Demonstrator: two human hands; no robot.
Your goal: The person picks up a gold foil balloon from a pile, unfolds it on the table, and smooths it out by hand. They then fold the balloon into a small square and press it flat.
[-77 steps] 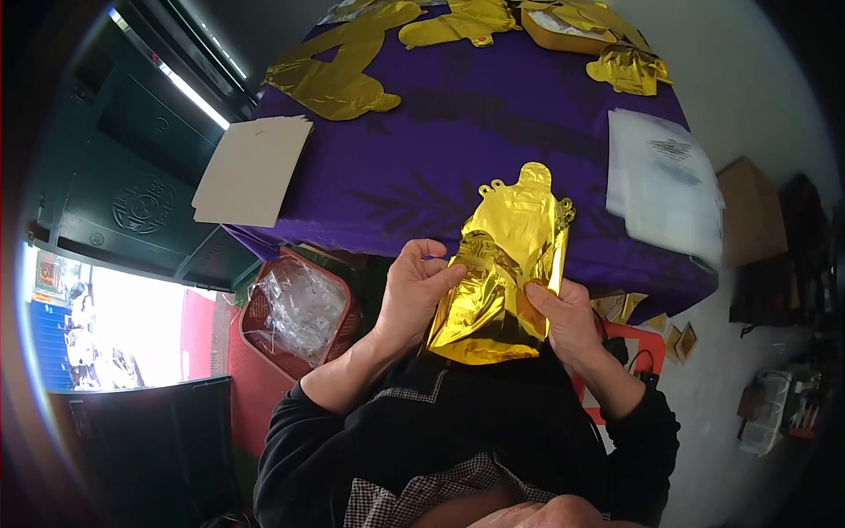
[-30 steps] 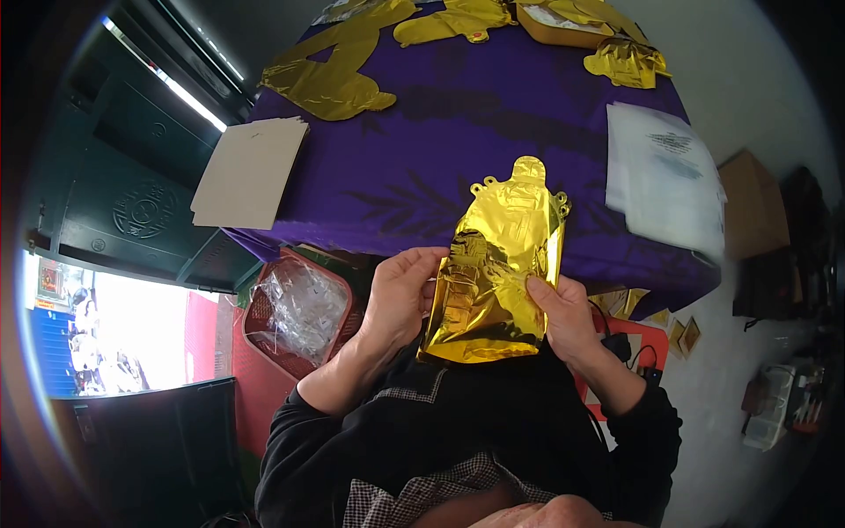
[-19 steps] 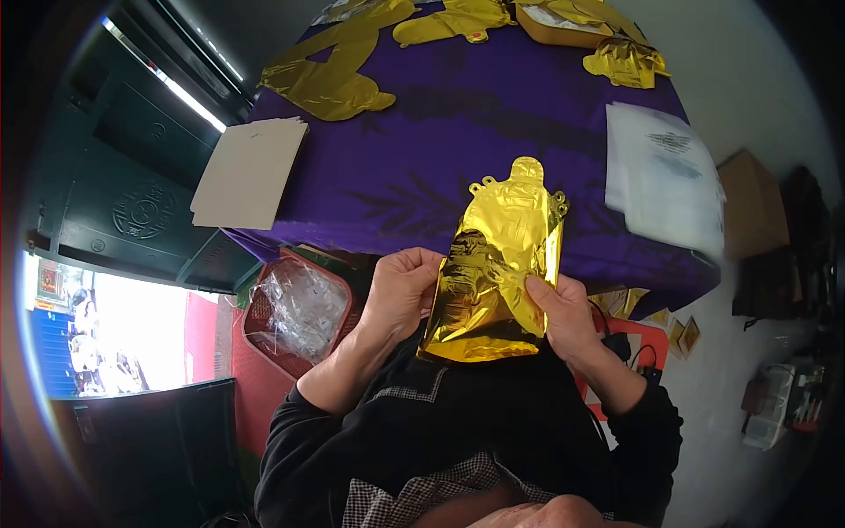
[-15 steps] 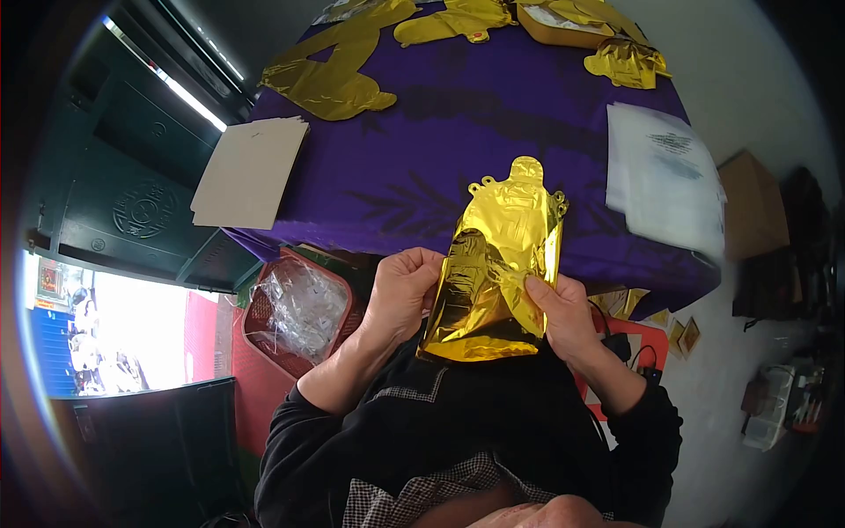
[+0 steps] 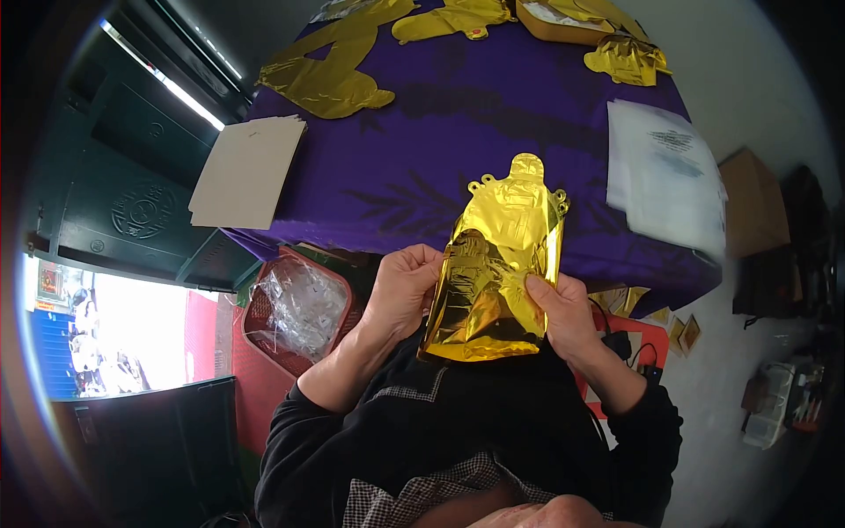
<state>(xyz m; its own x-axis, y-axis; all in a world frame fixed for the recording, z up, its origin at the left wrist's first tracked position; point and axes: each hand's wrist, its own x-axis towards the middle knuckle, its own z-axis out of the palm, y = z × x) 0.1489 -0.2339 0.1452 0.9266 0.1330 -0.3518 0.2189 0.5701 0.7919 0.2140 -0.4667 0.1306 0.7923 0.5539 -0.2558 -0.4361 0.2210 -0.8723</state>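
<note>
The table (image 5: 458,132), draped in a purple cloth, filled the upper middle of the frame and served as the laying-out surface. A large flat gold foil shape (image 5: 330,75) lay spread near its upper left edge, seemingly kept flat so it would not crease. A stack of white sheets (image 5: 664,176) sat at the table's right side, and a pale cardboard sheet (image 5: 246,172) hung partly over the left edge. Both were near the person. Below the table's near edge, at centre left, a red basket (image 5: 299,308) held crumpled clear plastic bags.

The deflated gold foil balloon (image 5: 502,264) was held upright in the centre of the frame. It was off the table, just in front of the person's chest, its tabbed top pointing toward the table. Its left part was folded over onto the front.

The left hand (image 5: 400,290) was curled shut on the folded left edge, likely pressing the fold down. The right hand (image 5: 563,312) pinched the right edge, thumb on the front, steadying the foil against that pressure.
</note>
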